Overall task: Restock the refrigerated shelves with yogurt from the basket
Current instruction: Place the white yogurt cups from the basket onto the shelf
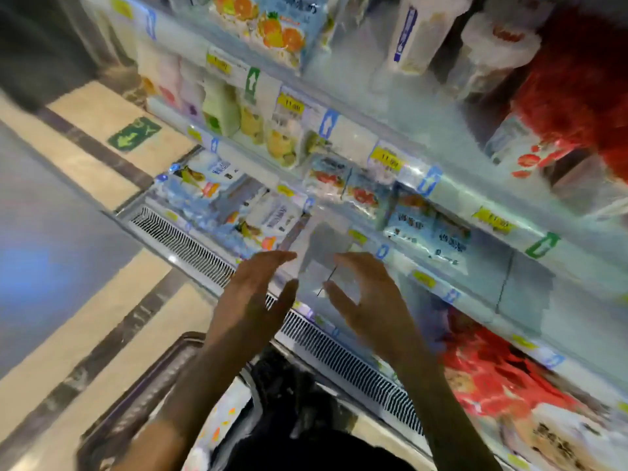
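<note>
Ahead of you, yogurt packs (343, 185) stand on the tiered shelves (455, 198); the vent grille (183, 243) runs below their front edge, the basket (146, 396) sits nearest you, and the floor (85, 317) lies left

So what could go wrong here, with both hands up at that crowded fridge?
1. The pale pack sits between the left hand and the right hand. The left fingers are straight and the blur hides any firm grip, so it might slip down towards the vent grille.
2. The strawberry packs just beyond it stand tightly together; pushing the pack in beside them could knock one out.
</note>
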